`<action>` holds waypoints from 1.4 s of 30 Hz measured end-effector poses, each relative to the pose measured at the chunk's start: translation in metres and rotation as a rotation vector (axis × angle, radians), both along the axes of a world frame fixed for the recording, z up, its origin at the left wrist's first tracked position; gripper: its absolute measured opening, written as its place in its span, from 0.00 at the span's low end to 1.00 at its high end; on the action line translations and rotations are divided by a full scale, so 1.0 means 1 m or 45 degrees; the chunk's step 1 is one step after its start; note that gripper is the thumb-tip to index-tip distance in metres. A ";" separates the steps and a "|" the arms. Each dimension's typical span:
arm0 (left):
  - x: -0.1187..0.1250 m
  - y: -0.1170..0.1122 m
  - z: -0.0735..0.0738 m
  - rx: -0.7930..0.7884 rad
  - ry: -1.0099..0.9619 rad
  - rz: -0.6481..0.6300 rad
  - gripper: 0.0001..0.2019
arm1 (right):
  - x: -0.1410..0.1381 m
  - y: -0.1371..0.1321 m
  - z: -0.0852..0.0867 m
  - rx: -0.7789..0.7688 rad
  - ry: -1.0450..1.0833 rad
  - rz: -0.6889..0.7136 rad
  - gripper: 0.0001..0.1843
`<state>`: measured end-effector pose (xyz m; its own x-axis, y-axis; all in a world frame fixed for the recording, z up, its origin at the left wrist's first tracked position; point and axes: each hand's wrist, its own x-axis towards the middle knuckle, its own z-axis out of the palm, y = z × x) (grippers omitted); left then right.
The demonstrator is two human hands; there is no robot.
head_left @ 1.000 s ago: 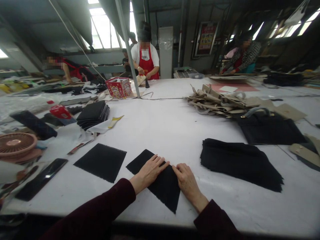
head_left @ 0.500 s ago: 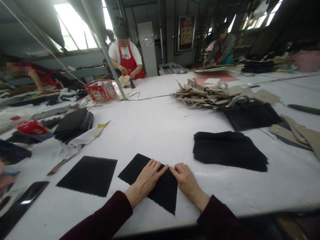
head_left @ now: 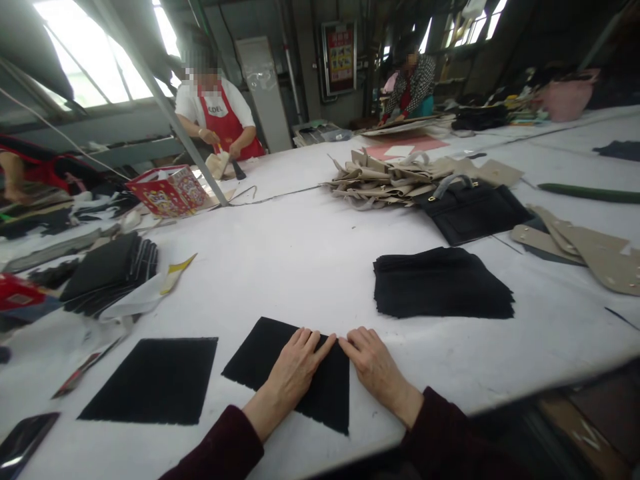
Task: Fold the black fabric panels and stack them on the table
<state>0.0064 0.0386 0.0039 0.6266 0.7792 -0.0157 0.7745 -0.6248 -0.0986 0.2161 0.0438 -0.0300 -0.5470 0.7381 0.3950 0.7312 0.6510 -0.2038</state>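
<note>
A black fabric piece (head_left: 325,393) lies flat on the white table in front of me. My left hand (head_left: 300,360) rests on it palm down, fingers stretched out, the index finger reaching toward its upper right corner. At that corner my right hand (head_left: 373,360) has its fingers bent and close together, thumb side against the fabric edge; the fingertips are partly hidden. Left of these lies a second flat black piece (head_left: 153,380). A stack of black fabric pieces (head_left: 440,283) sits beyond my right hand.
Beige straps and pieces (head_left: 385,180) are heaped farther back beside a black bag panel with a handle (head_left: 475,210). More beige pieces (head_left: 575,243) lie right. At left are a folded dark stack (head_left: 107,270), a red patterned box (head_left: 170,190) and a phone (head_left: 27,443). Co-workers stand beyond the table.
The view has swung to the right, so most things sit farther left in the picture. My hands stay at the same corner of the black fabric piece, with little visible movement.
</note>
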 end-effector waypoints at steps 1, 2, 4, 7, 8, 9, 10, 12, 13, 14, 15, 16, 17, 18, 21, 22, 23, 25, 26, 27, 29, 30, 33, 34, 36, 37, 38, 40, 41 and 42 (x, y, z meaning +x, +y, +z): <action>0.001 0.000 0.000 0.014 0.007 0.002 0.32 | 0.001 -0.001 0.001 0.005 -0.018 -0.001 0.12; 0.001 -0.001 -0.001 0.026 0.015 0.003 0.33 | 0.002 -0.003 0.001 0.012 -0.040 -0.006 0.13; 0.001 -0.002 -0.002 0.046 0.030 0.004 0.33 | 0.004 -0.007 0.003 0.028 -0.086 -0.022 0.13; 0.002 -0.003 -0.002 0.060 0.041 -0.005 0.34 | 0.003 -0.014 0.004 0.032 -0.102 -0.061 0.14; 0.003 -0.003 -0.002 0.064 0.042 -0.006 0.34 | 0.003 -0.017 0.004 0.028 -0.092 -0.077 0.15; 0.003 -0.003 -0.002 0.068 0.046 -0.006 0.34 | 0.002 -0.019 0.004 0.024 -0.078 -0.092 0.15; 0.004 -0.003 -0.002 0.071 0.053 -0.006 0.35 | 0.002 -0.021 0.003 0.019 -0.063 -0.107 0.15; 0.004 -0.003 -0.001 0.073 0.074 -0.003 0.36 | 0.002 -0.025 0.002 0.002 -0.029 -0.139 0.15; 0.005 -0.003 -0.001 0.072 0.082 -0.002 0.36 | 0.002 -0.027 0.001 -0.016 -0.007 -0.155 0.14; 0.005 -0.002 -0.001 0.069 0.086 0.000 0.37 | 0.003 -0.028 0.001 -0.040 0.021 -0.174 0.13; 0.005 -0.002 -0.001 0.067 0.087 0.002 0.38 | 0.003 -0.028 0.001 -0.064 0.052 -0.195 0.12; 0.005 -0.002 -0.001 0.065 0.086 0.004 0.38 | 0.003 -0.028 0.002 -0.088 0.084 -0.216 0.11; 0.005 -0.002 -0.001 0.064 0.086 0.005 0.38 | 0.002 -0.028 0.003 -0.108 0.111 -0.233 0.12; 0.005 -0.002 -0.002 0.064 0.089 0.006 0.38 | 0.001 -0.027 0.004 -0.124 0.132 -0.244 0.13; 0.005 -0.002 -0.003 0.072 0.105 0.012 0.38 | -0.003 -0.023 0.007 -0.156 0.153 -0.259 0.22; 0.005 -0.003 -0.004 0.072 0.103 0.014 0.38 | -0.004 -0.021 0.008 -0.166 0.159 -0.264 0.23; 0.004 -0.003 -0.005 0.071 0.094 0.015 0.38 | -0.005 -0.020 0.009 -0.176 0.171 -0.274 0.23; 0.003 -0.002 -0.006 0.062 0.056 0.013 0.37 | -0.004 -0.018 0.010 -0.194 0.216 -0.296 0.20; 0.002 -0.002 -0.006 0.054 0.031 0.013 0.36 | -0.004 -0.018 0.011 -0.200 0.244 -0.302 0.19; 0.001 -0.001 -0.005 0.045 0.005 0.016 0.34 | -0.003 -0.019 0.011 -0.202 0.269 -0.300 0.18; -0.001 0.001 -0.002 0.012 -0.053 0.032 0.32 | -0.003 -0.024 0.013 -0.196 0.293 -0.257 0.16; -0.001 0.003 0.001 -0.011 -0.086 0.044 0.30 | -0.003 -0.026 0.014 -0.194 0.289 -0.223 0.15; -0.001 0.008 0.011 -0.075 -0.210 0.090 0.20 | -0.009 -0.034 0.013 -0.201 0.254 -0.138 0.13; 0.000 0.010 0.014 -0.082 -0.253 0.109 0.16 | -0.011 -0.036 0.012 -0.204 0.242 -0.131 0.13; 0.005 0.014 0.020 -0.084 -0.316 0.136 0.10 | -0.014 -0.038 0.010 -0.206 0.220 -0.130 0.13; 0.008 0.016 0.022 -0.090 -0.331 0.137 0.08 | -0.014 -0.038 0.009 -0.208 0.210 -0.129 0.13; 0.012 0.018 0.024 -0.105 -0.334 0.127 0.07 | -0.015 -0.038 0.009 -0.210 0.200 -0.127 0.13; 0.020 0.022 0.024 -0.149 -0.310 0.075 0.05 | -0.014 -0.038 0.007 -0.214 0.188 -0.120 0.13; 0.024 0.024 0.024 -0.169 -0.282 0.039 0.04 | -0.014 -0.038 0.007 -0.212 0.185 -0.120 0.12; 0.028 0.026 0.023 -0.182 -0.240 -0.002 0.03 | -0.013 -0.038 0.006 -0.208 0.184 -0.121 0.12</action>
<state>0.0341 0.0645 0.0273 0.6304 0.7763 -0.0079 0.7696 -0.6236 0.1373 0.2030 0.0061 -0.0238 -0.4184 0.8442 0.3350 0.7432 0.5302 -0.4081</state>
